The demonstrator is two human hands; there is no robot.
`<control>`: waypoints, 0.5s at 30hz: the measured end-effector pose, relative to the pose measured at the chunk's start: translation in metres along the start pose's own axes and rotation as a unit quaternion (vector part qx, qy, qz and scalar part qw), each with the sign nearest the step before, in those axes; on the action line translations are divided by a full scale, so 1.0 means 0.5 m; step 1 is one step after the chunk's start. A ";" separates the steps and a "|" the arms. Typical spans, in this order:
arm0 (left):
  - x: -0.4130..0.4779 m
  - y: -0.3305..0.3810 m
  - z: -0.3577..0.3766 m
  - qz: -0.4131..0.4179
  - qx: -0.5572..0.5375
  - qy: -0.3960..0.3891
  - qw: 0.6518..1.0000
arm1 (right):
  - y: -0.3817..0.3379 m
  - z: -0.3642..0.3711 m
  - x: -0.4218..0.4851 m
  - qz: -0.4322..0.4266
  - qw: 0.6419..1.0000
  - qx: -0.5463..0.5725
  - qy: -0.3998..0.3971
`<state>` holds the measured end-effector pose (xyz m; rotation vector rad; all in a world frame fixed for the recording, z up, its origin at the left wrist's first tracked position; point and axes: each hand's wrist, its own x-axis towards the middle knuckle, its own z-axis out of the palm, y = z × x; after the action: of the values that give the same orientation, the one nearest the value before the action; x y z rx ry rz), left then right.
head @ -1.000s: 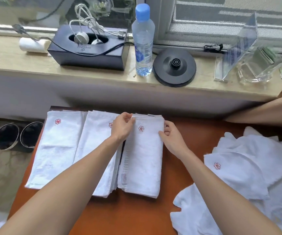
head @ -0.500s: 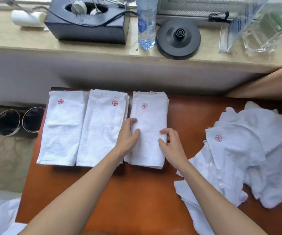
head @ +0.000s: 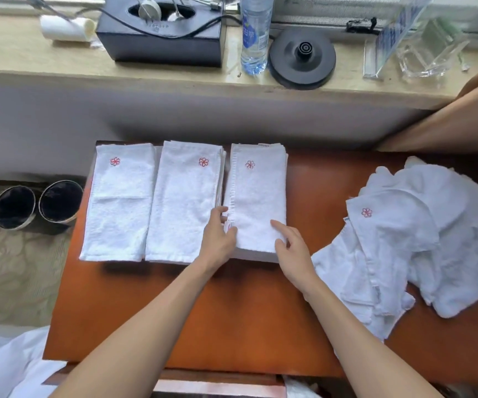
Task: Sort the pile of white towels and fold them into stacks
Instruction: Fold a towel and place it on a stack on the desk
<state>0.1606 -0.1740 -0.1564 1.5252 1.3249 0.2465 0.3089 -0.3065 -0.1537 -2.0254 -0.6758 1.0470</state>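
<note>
Left hand (head: 220,234), fingers straight, touches left edge of rightmost stack (head: 257,193); right hand (head: 290,248), fingers spread, rests on its near corner. Neither grips. Press both sides evenly to square layers. Loose pile (head: 421,242) lies right on desk (head: 232,317).

Three neat stacks of folded white towels, the left stack (head: 117,202), middle stack (head: 184,199) and right stack (head: 257,193), lay side by side at the far edge of the desk (head: 232,311), red flower emblems uppermost. The unfolded pile (head: 421,239) sprawled rumpled at the right end.
</note>
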 end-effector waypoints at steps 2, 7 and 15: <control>-0.002 0.005 -0.005 0.018 0.022 -0.005 1.000 | 0.004 0.001 0.000 -0.008 1.000 -0.009 0.012; -0.026 -0.012 -0.010 0.063 0.148 -0.047 0.986 | 0.033 0.017 -0.012 -0.031 0.996 -0.079 -0.016; -0.075 -0.015 0.003 0.147 0.312 -0.039 0.938 | 0.067 0.014 -0.045 -0.043 0.987 -0.154 -0.031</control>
<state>0.1433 -0.2067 -0.1460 2.2485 1.1612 -0.0624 0.2949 -0.3398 -0.1732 -2.2081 -1.0000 1.0079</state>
